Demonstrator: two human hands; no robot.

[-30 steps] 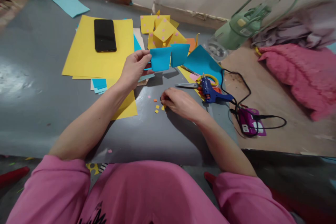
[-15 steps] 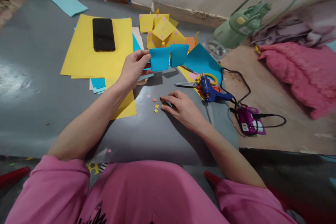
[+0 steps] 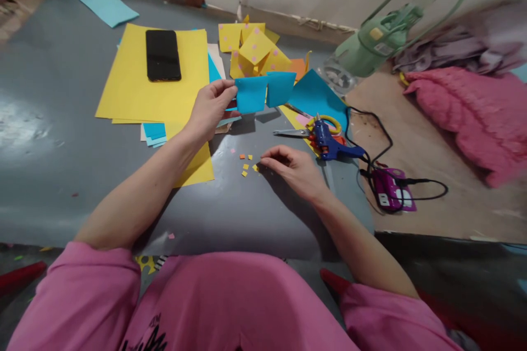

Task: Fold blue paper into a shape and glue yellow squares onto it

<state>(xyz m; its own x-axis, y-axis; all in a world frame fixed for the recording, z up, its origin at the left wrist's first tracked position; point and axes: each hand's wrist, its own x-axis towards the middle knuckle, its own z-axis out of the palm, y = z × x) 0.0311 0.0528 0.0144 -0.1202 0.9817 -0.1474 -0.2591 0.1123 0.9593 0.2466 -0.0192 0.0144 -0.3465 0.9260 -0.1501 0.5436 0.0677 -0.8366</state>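
Head view: the left hand [image 3: 212,107] pinches the bright blue folded paper [image 3: 252,94], 2 squarish panels with a slit between, above the table [image 3: 94,186]. The right hand [image 3: 294,170] curls empty beside yellow bits [image 3: 245,166].

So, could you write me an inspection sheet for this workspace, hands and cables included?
Surface: grey tabletop, glossy, with a pink scrap near the front edge.
Things in use: folded blue paper, held up; small yellow squares and an orange square lie below it.
Clutter: black phone on yellow sheets; scissors touching a blue glue gun.
Hands: left hand, grip closed on the blue paper's edge; right hand beside the squares, anything pinched cannot be told.
Cables: black cable, looped over a purple item.
Surroundings: tilted green bottle, pink cloth.
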